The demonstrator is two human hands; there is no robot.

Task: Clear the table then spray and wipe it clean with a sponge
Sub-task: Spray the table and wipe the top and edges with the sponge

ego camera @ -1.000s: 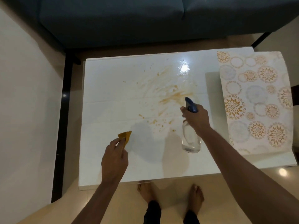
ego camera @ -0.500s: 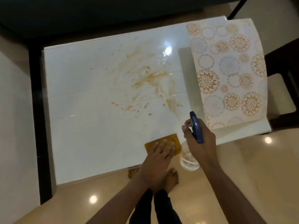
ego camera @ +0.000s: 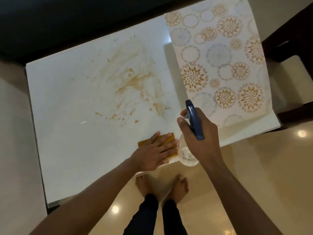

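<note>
L hand flat on sponge, R hand gripping spray bottle

I have only one view, from the camera on my head, looking steeply down and a little forward over the near edge of the white table. It sits close enough that my forearms fill the lower frame and my bare feet show on the glossy floor right below. The table runs tilted across the picture, its far edge meeting a dark band at the top. The wide lens bends the edges.
</note>
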